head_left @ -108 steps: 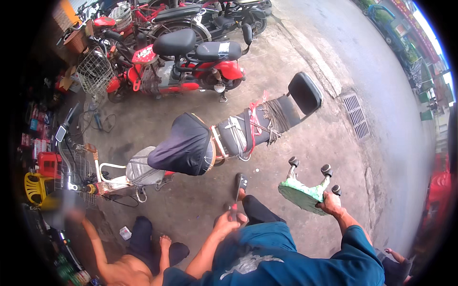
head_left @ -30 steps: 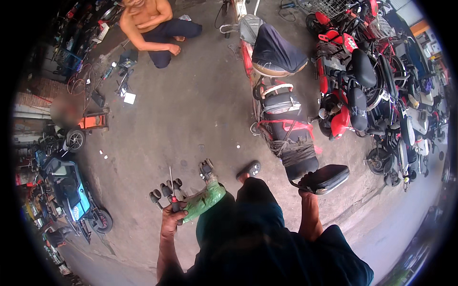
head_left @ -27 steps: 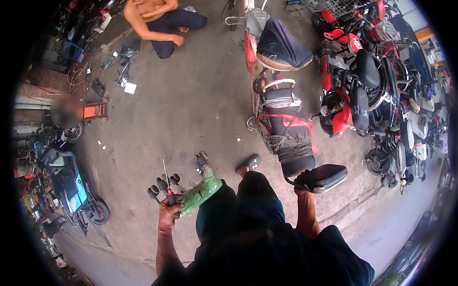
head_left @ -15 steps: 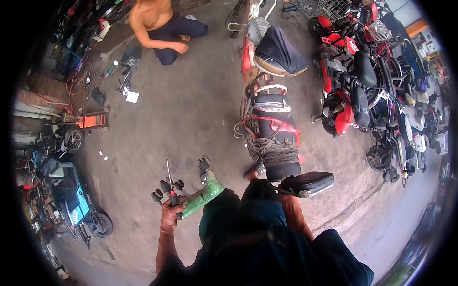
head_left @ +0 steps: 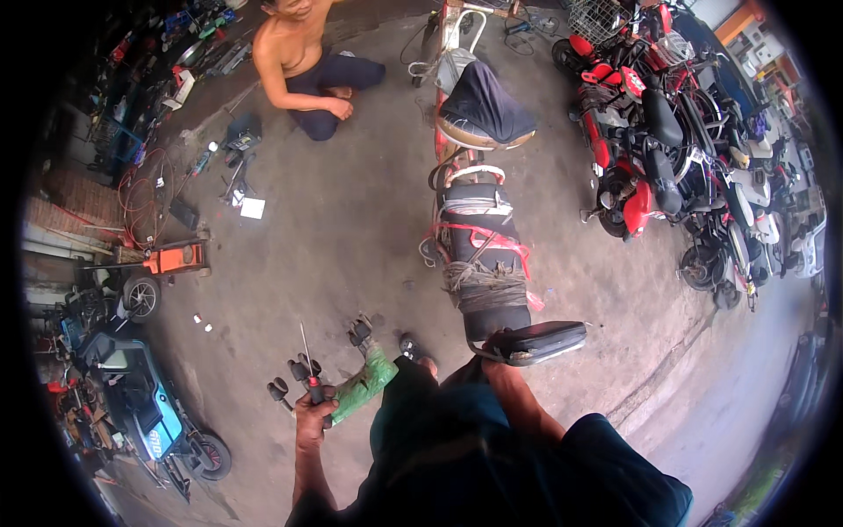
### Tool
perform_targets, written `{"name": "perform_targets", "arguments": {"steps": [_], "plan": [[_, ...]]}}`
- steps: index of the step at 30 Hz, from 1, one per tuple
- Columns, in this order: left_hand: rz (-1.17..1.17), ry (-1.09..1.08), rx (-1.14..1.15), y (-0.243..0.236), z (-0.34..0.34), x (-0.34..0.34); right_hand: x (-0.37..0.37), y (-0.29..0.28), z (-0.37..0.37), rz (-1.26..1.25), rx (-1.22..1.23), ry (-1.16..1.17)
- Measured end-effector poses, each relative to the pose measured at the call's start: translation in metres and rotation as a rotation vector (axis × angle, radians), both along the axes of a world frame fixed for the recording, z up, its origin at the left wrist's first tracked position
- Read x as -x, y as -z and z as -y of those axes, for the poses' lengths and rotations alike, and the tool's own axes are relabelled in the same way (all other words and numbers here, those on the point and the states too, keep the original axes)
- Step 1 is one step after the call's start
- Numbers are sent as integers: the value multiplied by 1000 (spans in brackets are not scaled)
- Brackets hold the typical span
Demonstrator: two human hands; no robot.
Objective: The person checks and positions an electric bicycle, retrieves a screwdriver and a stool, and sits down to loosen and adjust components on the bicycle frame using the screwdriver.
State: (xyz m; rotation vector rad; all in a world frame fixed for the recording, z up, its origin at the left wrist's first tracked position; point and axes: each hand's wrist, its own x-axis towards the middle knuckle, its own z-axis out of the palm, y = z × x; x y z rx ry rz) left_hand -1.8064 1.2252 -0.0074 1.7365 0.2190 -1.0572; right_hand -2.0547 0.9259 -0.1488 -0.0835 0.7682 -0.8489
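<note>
Scooter shifted leftward, left hand clasping screwdriver and green stool; shadowed right hand at backrest, grip unclear

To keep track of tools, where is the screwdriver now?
The screwdriver is at lower left in the head view, held in the left hand beside the green stool.

Green covered the wheeled stool at lower centre, beside a screwdriver coloured red and black at the grip. Black marked the backrest and the long seat at centre, the latter banded with red ribbon and grey-brown cord; the saddle cover at upper centre was dark navy. A scooter at upper right showed red and black, a vehicle at lower left light blue, a floor jack at left orange.
</note>
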Motion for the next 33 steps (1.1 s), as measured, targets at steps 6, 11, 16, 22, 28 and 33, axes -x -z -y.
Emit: {"name": "perform_targets", "arguments": {"steps": [6,11,16,22,28,33], "plan": [[73,11,9,1,-19,-3,-24,-8,-26,-98,-6,20],[52,-28,44,-1,-33,-5,-27,-22,-32,-229,-13,46],[49,-83,44,13,-49,4,-25,-35,-46,-388,-50,8],[67,-79,-21,33,-58,38,37,-7,-61,-521,-188,-338],[140,-133,-134,32,-60,93,171,5,-22,-728,115,-688],[79,-264,-248,23,-48,167,291,7,35,-1056,326,-728]]}}
